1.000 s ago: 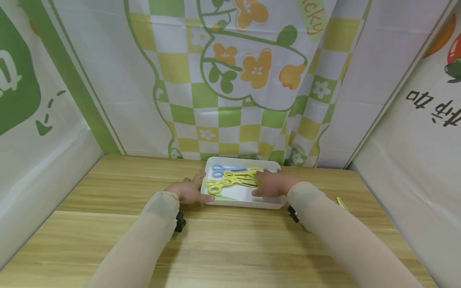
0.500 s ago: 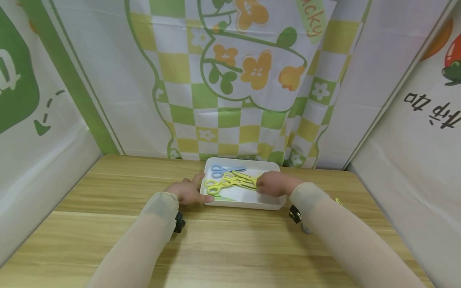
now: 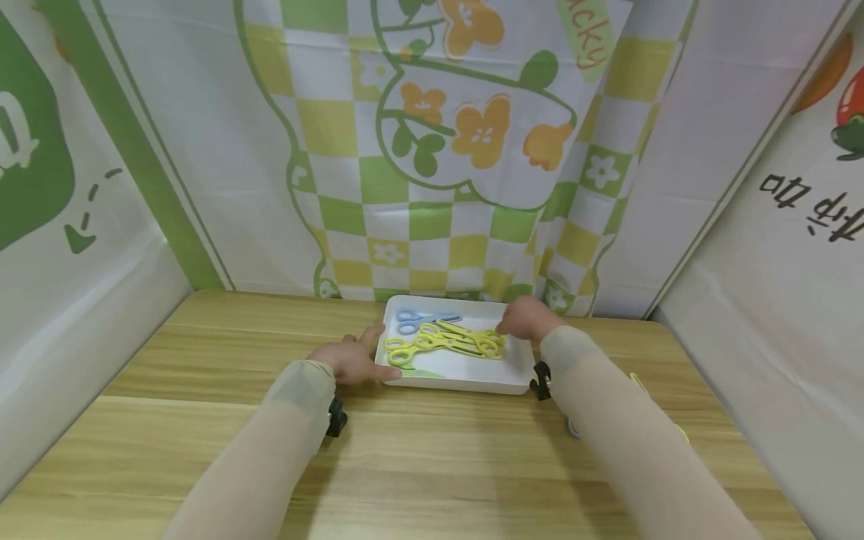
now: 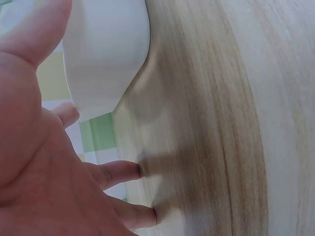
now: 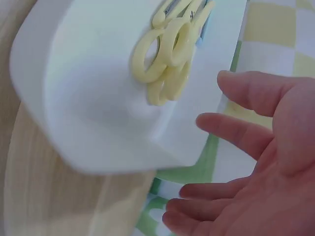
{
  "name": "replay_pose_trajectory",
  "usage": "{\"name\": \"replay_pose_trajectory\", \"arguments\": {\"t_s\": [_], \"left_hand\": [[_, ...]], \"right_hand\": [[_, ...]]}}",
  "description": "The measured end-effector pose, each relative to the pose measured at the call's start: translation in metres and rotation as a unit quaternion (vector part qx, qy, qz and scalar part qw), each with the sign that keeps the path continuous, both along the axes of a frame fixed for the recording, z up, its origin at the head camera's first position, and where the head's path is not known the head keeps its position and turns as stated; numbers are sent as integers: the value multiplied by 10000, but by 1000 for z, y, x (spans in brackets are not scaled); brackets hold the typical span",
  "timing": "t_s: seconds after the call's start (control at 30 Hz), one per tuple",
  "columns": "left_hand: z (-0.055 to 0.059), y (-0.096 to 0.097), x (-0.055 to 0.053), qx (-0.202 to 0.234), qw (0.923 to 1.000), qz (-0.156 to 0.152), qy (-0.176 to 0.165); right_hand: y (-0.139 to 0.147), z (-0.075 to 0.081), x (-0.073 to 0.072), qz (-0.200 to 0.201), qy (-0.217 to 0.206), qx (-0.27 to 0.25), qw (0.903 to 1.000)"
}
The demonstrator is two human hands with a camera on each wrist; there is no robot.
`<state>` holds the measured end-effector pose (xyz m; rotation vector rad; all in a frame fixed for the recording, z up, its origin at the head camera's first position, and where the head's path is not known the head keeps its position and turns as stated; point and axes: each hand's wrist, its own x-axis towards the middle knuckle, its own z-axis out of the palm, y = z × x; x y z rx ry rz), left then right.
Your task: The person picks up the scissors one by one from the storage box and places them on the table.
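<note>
My left hand (image 3: pixel 351 361) rests at the left end of a white tray (image 3: pixel 459 385), its thumb over the front-left corner. In the left wrist view its fingers are spread, two fingertips meeting the wooden table. Near the tray's back-right corner, my right hand (image 3: pixel 529 317) holds nothing; the right wrist view shows its fingers loosely extended beside the rim. Yellow scissors (image 3: pixel 442 341) lie overlapped in the middle of the tray, with handle loops (image 5: pixel 172 81) toward the right hand. Behind them, toward the back left, lie blue scissors (image 3: pixel 432 321).
On the table (image 3: pixel 432 465) at right, a slim yellow piece (image 3: pixel 637 383) and a blue loop (image 3: pixel 572 428) show around the right forearm, which hides part of them. A checked curtain (image 3: pixel 432 225) hangs directly behind the tray. White printed panels flank both sides.
The right hand first closed on yellow scissors in the tray, then let go and drew back toward the rear-right corner. Those scissors now lie with loops to the right. The left hand has stayed put.
</note>
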<state>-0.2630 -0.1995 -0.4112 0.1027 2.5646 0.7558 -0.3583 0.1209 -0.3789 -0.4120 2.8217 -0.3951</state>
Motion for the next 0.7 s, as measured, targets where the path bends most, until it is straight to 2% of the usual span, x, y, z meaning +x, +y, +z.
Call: {"name": "replay_pose_trajectory", "arguments": {"t_s": [0.13, 0.23, 0.37, 0.47, 0.53, 0.6, 0.7], "left_hand": [[0, 0, 1, 26, 10000, 3, 42], [0, 0, 1, 33, 9999, -36, 133], [1, 1, 0, -19, 9997, -96, 240], [1, 2, 0, -20, 9997, -96, 226], [1, 2, 0, -32, 9998, -83, 164], [-3, 0, -3, -19, 9999, -73, 140], [-5, -2, -4, -1, 9999, -54, 111]], "right_hand": [[-3, -4, -1, -601, -359, -205, 9973], [-5, -8, -3, -827, -451, -111, 9955], [-6, -15, -6, -535, -208, 542, 9969], [-7, -17, -7, -370, -49, 840, 9958], [-8, -17, -6, -451, -128, 827, 9955], [-10, -17, -6, -624, -303, 733, 9949], [-12, -16, -7, -658, -478, 800, 9935]]}}
